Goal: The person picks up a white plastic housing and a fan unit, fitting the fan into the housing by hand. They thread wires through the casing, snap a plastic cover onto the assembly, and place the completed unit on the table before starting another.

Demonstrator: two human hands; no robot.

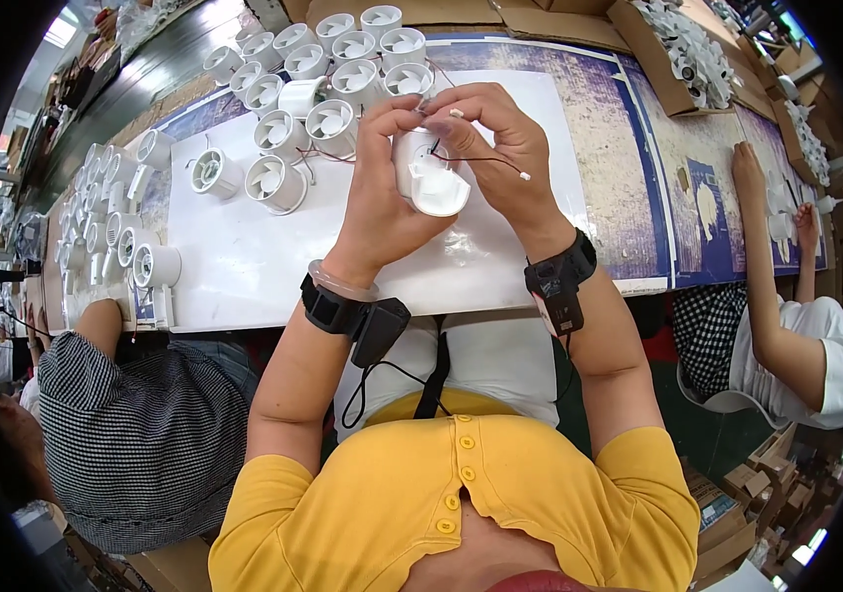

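A white plastic fan housing [438, 189] is held up over the white work sheet, tilted so its open end faces me. My left hand [382, 183] wraps its left side, thumb near the top. On the other side my right hand [502, 148] grips it, with thumb and index finger pinching at its upper edge. A thin dark red wire [476, 159] runs from the housing across my right fingers and ends in a small white connector [525, 176]. Another small white connector [456, 112] shows by my right index finger. What lies between the fingertips is too small to make out.
Several white fan units [330, 118] with blades stand beyond and left of my hands. More white housings [106, 217] crowd the left end. A cardboard box [673, 59] of white parts sits at the far right. Co-workers sit on both sides; one person's arm [762, 247] reaches over the table.
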